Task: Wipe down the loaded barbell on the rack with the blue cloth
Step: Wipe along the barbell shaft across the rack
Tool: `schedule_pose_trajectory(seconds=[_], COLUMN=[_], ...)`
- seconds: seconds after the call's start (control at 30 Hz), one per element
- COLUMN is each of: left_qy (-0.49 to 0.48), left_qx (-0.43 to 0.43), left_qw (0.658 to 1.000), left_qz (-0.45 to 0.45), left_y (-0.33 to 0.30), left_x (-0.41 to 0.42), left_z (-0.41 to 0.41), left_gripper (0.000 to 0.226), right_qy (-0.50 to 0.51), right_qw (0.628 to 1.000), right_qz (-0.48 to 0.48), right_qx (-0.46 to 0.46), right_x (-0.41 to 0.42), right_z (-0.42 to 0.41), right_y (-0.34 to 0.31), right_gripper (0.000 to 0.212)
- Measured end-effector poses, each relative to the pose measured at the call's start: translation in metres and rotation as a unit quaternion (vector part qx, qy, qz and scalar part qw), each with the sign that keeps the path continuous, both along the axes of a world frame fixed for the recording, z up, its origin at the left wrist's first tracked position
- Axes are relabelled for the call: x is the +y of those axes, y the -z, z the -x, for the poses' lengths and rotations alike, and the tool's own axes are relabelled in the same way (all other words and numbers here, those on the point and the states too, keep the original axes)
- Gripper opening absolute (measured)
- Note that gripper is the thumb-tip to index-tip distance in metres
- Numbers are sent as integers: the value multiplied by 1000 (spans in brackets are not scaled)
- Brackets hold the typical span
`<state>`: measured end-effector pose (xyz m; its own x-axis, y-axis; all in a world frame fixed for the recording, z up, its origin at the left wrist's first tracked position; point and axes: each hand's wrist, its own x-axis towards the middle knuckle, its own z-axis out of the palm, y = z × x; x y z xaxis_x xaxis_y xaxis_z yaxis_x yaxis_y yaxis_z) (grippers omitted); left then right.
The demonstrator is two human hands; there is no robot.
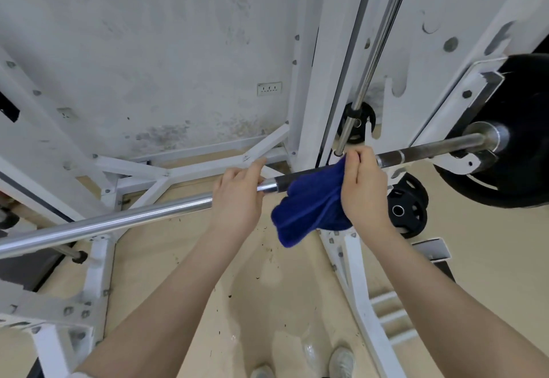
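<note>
A steel barbell (pixel 124 216) runs across the view from lower left to upper right, resting in the white rack's hook (pixel 472 161). A large black plate (pixel 523 152) is loaded on its right end. My left hand (pixel 237 196) grips the bar near the middle. Just to its right, the blue cloth (pixel 309 208) is draped over the bar's dark knurled part and hangs below it. My right hand (pixel 364 187) grips the cloth around the bar.
White rack uprights (pixel 315 86) stand behind the bar, with a chrome guide rod (pixel 377 48) slanting down beside them. Smaller black plates (pixel 408 208) sit stored low on the right. Rack base beams (pixel 190 167) cross the tan floor. My shoes (pixel 341 361) show below.
</note>
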<state>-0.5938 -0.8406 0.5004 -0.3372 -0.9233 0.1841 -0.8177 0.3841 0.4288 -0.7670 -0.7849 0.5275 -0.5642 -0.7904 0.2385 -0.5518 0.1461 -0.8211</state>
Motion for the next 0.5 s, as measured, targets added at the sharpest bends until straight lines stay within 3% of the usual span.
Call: schedule_pose_trajectory(seconds=[0.1,0.17,0.2,0.23,0.27,0.3,0.37,0.5], left_qy=[25,38,45,51,55,56,58,51], left_qx=[-39,-31,-31,-38,-51,-64,-69,-55], left_qw=[999,999,998,998,997,996,996,997], left_qz=[-4,-6,-6,-5,-5,-5,-2,-6], left_y=[0,1,2,3,5,6,8,4], left_x=[-2,-3,-4,-4,-5,-6,-7,-8], left_z=[4,5,6,6,6,5,4,5], left_gripper=[42,34,33,34,35,36,35,14], right_qy=[9,66,113,151,164,147,97,0], right_qw=[989,948,896,814,740,700,670,609], right_qz=[-118,-191,-211,-213,-198,-174,-106,-11], right_qx=[-92,-246,-375,-518,-621,-677,-728,-793], right_x=[6,-2,-6,-11,-16,-23,-39,-53], right_z=[5,5,4,1,-4,-9,-27,-64], right_y=[31,64,77,87,92,97,97,82], right_gripper=[31,35,35,33,31,30,29,27])
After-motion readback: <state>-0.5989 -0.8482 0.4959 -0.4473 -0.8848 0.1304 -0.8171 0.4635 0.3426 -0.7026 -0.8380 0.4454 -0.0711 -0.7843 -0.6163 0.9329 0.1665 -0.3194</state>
